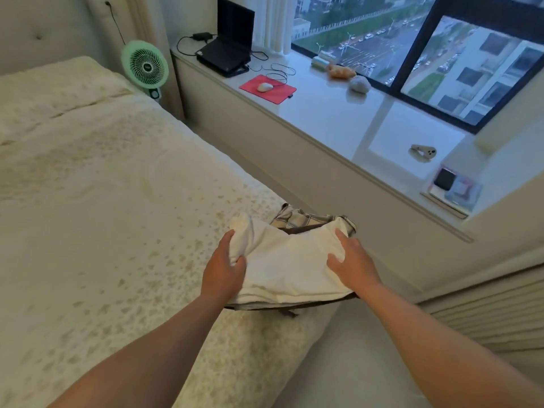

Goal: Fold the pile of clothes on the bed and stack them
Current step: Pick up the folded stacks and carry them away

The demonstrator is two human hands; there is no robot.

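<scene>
Left hand (225,267) pinching the left edge of a folded white garment (287,262), thumb on top, fingers curled under the bunched cloth. Right hand (351,262) pressing flat on the garment's right side, fingers spread and straight. White garment lying on top of a small stack at the bed's (103,201) right edge, near its foot corner. Beneath it a dark layer, and a plaid shirt (297,216) poking out at the far side. Beyond the bed, a window ledge (323,119) with a laptop (229,45) and mouse (265,86); green fan (145,66) near the headboard.
</scene>
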